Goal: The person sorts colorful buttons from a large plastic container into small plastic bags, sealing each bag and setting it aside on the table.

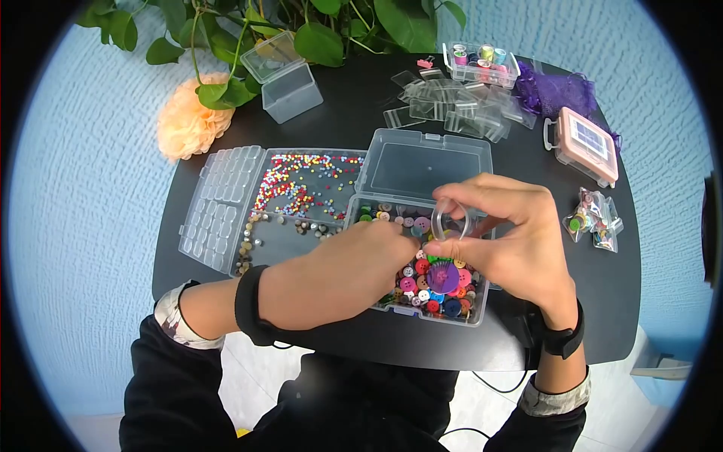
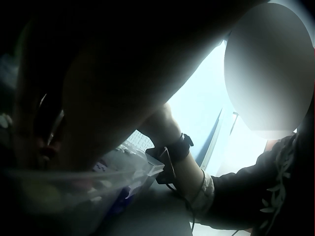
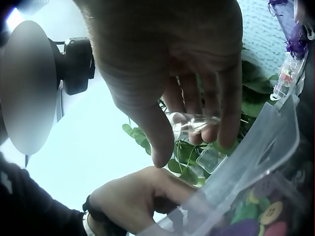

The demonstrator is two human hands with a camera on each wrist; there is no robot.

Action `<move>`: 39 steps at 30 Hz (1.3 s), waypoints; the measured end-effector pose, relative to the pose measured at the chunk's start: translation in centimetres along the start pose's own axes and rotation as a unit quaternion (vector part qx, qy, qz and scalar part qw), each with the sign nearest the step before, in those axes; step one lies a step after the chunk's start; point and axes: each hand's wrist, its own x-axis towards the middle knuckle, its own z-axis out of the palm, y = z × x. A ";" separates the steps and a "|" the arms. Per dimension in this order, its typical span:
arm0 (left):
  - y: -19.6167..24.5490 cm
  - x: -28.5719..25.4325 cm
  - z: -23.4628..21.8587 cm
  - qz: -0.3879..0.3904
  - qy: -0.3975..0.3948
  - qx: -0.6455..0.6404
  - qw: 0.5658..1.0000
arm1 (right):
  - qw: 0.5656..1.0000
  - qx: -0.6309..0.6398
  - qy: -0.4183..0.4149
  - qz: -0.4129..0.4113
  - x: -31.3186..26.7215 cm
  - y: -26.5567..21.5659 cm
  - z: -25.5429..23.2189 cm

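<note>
My right hand (image 1: pixel 520 245) holds a small clear round container (image 1: pixel 452 220) between thumb and fingers, above the right side of a clear box (image 1: pixel 482 320) of mixed buttons (image 1: pixel 407 284). In the right wrist view the right hand (image 3: pixel 192 54) has its thumb on one side of the clear container (image 3: pixel 189 123) and its fingers on the other. My left hand (image 1: pixel 346 260) reaches over the box's left part, fingertips down at the buttons and mostly hidden. Dark in the left wrist view, the left hand (image 2: pixel 98 98) is low at the box; whether it pinches a button is unclear.
Left of the box are a tray of small beads (image 1: pixel 290 188) and its lid (image 1: pixel 218 211). Behind stand an open clear box (image 1: pixel 292 94), clear bags (image 1: pixel 467 105) and a box of spools (image 1: pixel 482 64). A pink case (image 1: pixel 586 143) and bagged items (image 1: pixel 595 220) lie right.
</note>
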 end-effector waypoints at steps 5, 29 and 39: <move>0.0 0.2 0.4 0.004 -0.005 0.014 1.000 | 1.000 0.000 -0.002 -0.010 -0.1 0.1 0.6; 2.8 2.9 -6.7 0.050 0.073 -0.024 0.996 | 0.999 0.001 -0.041 0.019 -0.4 -0.4 1.1; 1.7 0.9 -6.9 -0.036 0.035 0.016 0.999 | 0.999 -0.007 0.042 -0.013 -0.3 0.3 1.0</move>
